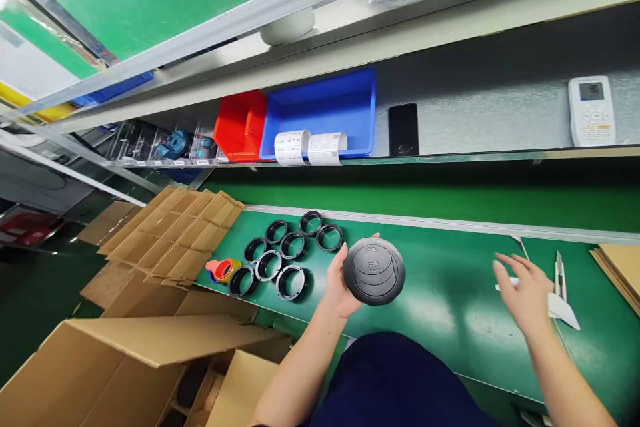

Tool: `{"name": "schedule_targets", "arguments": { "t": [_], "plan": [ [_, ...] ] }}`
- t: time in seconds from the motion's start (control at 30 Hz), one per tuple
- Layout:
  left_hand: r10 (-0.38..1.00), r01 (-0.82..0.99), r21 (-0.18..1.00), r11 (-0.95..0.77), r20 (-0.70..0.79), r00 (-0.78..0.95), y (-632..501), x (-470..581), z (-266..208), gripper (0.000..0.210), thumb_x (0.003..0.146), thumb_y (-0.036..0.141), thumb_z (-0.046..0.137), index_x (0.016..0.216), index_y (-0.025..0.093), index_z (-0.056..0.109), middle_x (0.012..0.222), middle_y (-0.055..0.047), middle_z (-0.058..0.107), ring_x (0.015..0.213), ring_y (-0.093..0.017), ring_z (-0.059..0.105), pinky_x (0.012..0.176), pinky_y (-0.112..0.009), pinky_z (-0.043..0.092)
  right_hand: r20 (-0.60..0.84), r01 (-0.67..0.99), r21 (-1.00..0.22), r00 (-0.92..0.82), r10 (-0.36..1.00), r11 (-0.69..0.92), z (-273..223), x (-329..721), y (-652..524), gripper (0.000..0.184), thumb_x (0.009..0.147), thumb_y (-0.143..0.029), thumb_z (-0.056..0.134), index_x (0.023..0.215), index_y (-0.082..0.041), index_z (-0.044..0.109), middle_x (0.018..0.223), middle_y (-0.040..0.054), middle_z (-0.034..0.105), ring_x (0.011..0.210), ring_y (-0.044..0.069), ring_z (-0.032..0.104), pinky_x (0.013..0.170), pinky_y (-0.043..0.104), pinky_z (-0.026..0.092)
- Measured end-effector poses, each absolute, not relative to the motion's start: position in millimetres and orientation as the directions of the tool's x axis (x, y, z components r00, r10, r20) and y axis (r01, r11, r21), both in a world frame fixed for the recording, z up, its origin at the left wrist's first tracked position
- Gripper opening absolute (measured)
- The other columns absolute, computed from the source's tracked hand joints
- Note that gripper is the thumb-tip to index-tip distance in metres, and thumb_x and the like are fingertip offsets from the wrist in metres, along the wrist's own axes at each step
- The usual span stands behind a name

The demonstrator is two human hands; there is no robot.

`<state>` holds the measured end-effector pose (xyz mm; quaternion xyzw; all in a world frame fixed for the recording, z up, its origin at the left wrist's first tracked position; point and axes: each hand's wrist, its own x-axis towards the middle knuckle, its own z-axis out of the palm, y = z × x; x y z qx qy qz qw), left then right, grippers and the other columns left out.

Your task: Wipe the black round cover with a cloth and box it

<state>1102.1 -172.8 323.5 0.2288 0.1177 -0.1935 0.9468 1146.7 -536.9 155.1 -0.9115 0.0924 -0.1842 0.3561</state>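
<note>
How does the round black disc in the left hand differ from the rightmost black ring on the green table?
The round black disc has a closed, grooved face; the black ring has an open middle. The left hand holds the disc; the ring sits on the green table. Both are round.

The bare left arm [300,367] comes up from the bottom and leans to the right. Its wrist [334,313] is nearly straight. The bare left grip [341,287] is curled and holding on, with its thumb [337,260] up and most of its other fingers hidden. The bare right arm [565,367] comes up and leans to the left. The bare right grip [527,293] is loose, with its fingers [520,267] a bit bent and spread. The two grips are well apart. Between the arms is the body in a dark blue top [395,387].
</note>
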Motion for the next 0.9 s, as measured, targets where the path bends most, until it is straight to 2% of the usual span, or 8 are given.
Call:
{"name": "schedule_targets", "arguments": {
  "t": [0.1,0.17,0.27,0.4,0.53,0.63,0.8,0.9],
  "plan": [
    [-0.306,0.442,0.399,0.804,-0.360,0.881,-178.6,1099.2,326.2,0.073,0.088,0.057,0.064,0.145,0.012,0.052,0.136,-0.017,0.064,0.130,-0.036,0.056,0.114,-0.050,0.043,0.333,0.305,-0.810,0.942,0.035,-0.501,242.8,1136.6,-449.6,0.039,0.100,-0.050,0.043,0.121,-0.032,0.071,0.139,0.0084,0.058,0.132,0.029,0.048,0.110,0.060,0.040],
    [-0.262,0.425,0.413,0.805,-0.396,0.880,-182.3,1095.9,330.0,0.069,0.090,0.056,0.062,0.143,0.013,0.054,0.133,-0.016,0.066,0.128,-0.034,0.058,0.114,-0.048,0.043,0.452,0.546,-0.748,0.836,0.312,-0.377,281.3,1130.5,-406.3,0.036,0.103,-0.043,0.042,0.130,-0.041,0.066,0.149,0.0039,0.048,0.139,0.028,0.037,0.112,0.058,0.039],
    [-0.191,0.379,0.415,0.827,-0.428,0.884,-184.0,1089.3,333.7,0.063,0.093,0.055,0.058,0.142,0.015,0.055,0.130,-0.014,0.068,0.123,-0.030,0.061,0.113,-0.045,0.044,0.491,0.674,-0.649,0.725,0.483,-0.353,299.6,1129.5,-370.1,0.038,0.104,-0.039,0.044,0.139,-0.045,0.058,0.154,0.0026,0.038,0.143,0.029,0.026,0.113,0.059,0.038],
    [-0.087,0.311,0.429,0.848,-0.466,0.881,-177.9,1079.4,329.4,0.053,0.094,0.048,0.057,0.138,0.017,0.059,0.124,-0.012,0.071,0.115,-0.026,0.065,0.108,-0.041,0.047,0.407,0.648,-0.689,0.716,0.567,-0.324,290.1,1140.0,-349.0,0.036,0.104,-0.039,0.042,0.133,-0.035,0.063,0.153,0.0061,0.042,0.142,0.031,0.024,0.114,0.061,0.039],
    [-0.083,0.376,0.440,0.815,-0.554,0.828,-171.0,1070.0,323.2,0.062,0.082,0.063,0.069,0.128,0.022,0.066,0.112,-0.011,0.073,0.104,-0.032,0.068,0.096,-0.048,0.052,0.329,0.576,-0.784,0.700,0.633,-0.230,288.2,1144.2,-335.6,0.043,0.105,-0.048,0.034,0.119,-0.031,0.070,0.148,0.0060,0.049,0.140,0.031,0.026,0.116,0.064,0.035],
    [-0.109,0.380,0.417,0.826,-0.543,0.833,-170.0,1066.5,323.4,0.064,0.078,0.066,0.073,0.124,0.023,0.068,0.114,-0.011,0.072,0.102,-0.032,0.069,0.096,-0.048,0.051,0.310,0.504,-0.849,0.719,0.622,-0.159,293.1,1142.3,-333.1,0.052,0.104,-0.056,0.028,0.113,-0.031,0.072,0.147,0.0049,0.051,0.140,0.030,0.030,0.119,0.062,0.032],
    [-0.168,0.372,0.389,0.843,-0.467,0.868,-170.8,1067.9,327.3,0.072,0.083,0.068,0.066,0.142,0.029,0.055,0.124,-0.015,0.069,0.106,-0.032,0.069,0.102,-0.051,0.047,0.290,0.346,-0.938,0.789,0.542,0.000,300.4,1139.3,-340.5,0.049,0.105,-0.055,0.028,0.119,-0.034,0.071,0.147,0.0038,0.050,0.139,0.024,0.038,0.119,0.054,0.036],
    [-0.168,0.370,0.387,0.845,-0.465,0.869,-172.6,1069.4,329.6,0.070,0.085,0.068,0.062,0.142,0.027,0.055,0.124,-0.016,0.069,0.107,-0.033,0.069,0.102,-0.053,0.047,0.230,0.277,-0.961,0.809,0.540,-0.007,300.3,1137.0,-343.7,0.051,0.104,-0.057,0.029,0.116,-0.034,0.072,0.145,0.0048,0.052,0.139,0.026,0.039,0.119,0.056,0.033]
  ]
}}
